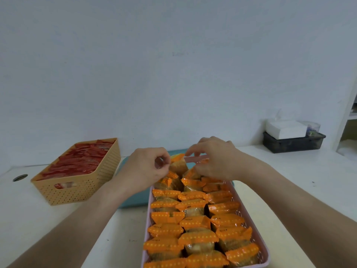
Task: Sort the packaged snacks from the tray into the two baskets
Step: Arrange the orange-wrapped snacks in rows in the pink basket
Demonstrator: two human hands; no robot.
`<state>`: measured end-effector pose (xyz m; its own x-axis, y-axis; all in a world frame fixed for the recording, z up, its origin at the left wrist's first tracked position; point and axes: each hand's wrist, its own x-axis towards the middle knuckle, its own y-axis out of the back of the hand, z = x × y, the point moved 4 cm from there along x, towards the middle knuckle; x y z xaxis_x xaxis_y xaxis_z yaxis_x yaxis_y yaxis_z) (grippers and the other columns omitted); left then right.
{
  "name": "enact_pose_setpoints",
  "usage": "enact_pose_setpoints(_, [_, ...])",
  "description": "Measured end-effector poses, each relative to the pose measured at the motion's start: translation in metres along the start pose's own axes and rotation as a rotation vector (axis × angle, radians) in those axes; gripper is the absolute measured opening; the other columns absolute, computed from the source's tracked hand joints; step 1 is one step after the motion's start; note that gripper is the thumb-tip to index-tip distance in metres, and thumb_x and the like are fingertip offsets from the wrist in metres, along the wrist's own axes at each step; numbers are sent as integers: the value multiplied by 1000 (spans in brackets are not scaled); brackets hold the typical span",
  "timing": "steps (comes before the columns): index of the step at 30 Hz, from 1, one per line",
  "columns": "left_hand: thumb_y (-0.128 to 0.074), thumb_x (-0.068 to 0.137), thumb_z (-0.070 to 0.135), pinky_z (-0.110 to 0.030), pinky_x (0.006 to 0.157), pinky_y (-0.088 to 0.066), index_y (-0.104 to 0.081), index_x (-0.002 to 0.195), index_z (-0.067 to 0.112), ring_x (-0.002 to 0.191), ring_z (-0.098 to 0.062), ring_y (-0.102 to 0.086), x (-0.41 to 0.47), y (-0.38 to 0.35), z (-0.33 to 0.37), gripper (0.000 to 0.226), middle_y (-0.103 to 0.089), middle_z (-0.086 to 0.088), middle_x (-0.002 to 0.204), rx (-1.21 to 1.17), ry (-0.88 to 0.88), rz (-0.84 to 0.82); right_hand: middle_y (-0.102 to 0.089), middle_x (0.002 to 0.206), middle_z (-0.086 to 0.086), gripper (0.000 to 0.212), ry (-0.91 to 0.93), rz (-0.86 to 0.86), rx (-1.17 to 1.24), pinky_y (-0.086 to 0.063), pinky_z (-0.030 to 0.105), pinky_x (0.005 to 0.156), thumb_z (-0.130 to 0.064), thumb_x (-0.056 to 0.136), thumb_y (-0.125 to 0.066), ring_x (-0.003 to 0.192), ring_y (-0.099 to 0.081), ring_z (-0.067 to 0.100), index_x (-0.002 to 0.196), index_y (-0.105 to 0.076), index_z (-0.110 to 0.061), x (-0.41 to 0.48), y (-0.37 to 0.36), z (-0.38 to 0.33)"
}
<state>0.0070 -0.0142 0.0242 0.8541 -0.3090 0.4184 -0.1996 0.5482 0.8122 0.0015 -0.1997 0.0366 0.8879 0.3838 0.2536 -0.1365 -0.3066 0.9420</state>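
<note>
Head view, read from left to right with the pink basket (257,225) as the landmark: well to its left stands a tan perforated basket (81,188) filled with red packets (77,161), and between the two lies a teal tray (133,200), mostly covered by the pink basket and the arms. The left hand (144,169) hovers over the pink basket's far-left corner, thumb and forefinger pinched narrow on the crimped edge of an upright orange-wrapped snack (178,165). The right hand (214,159) is over the far end too, fingers curled down among the packets, but I cannot tell whether it grips one or only steadies the row. The pink basket is packed with rows of orange-wrapped snacks (195,238), edges overlapping. Well to its right, a dark bin (293,144) holds a white tissue pack (286,129). The likely trouble is the fit: pressing the upright snack into so crowded a row could push neighbours up or over the low rim, and a pinch on a thin crimp may slip. Whether any snacks remain on the tray is hidden, the pink basket's near end is cut off by the frame, and the packet print is too blurred to read.
</note>
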Motion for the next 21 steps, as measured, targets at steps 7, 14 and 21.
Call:
enact_pose_setpoints(7, [-67,81,19,-19,64,-50,-67,80,28,72,-2,-61,0,-6,4,9,-65,14,75,51,-29,-29,-63,123,-21,19,25,26,-107,-34,38,91,-32,95,-50,110,-56,14,100,-68,-35,2,-19,4])
enact_pose_setpoints(14, [-64,84,15,-30,81,-53,-70,111,34,82,-2,-63,11,3,7,32,-70,13,91,75,-60,22,-70,101,-1,19,-104,152,54,-50,36,79,-24,93,-51,96,-61,22,99,-69,-24,4,-19,17])
enact_pose_setpoints(21, [-64,83,9,-30,72,-55,-72,106,24,72,-4,-61,12,34,14,29,-69,11,88,52,-153,385,-70,101,-2,17,-64,142,65,-51,34,80,-23,94,-53,94,-60,19,103,-66,-27,5,-15,13])
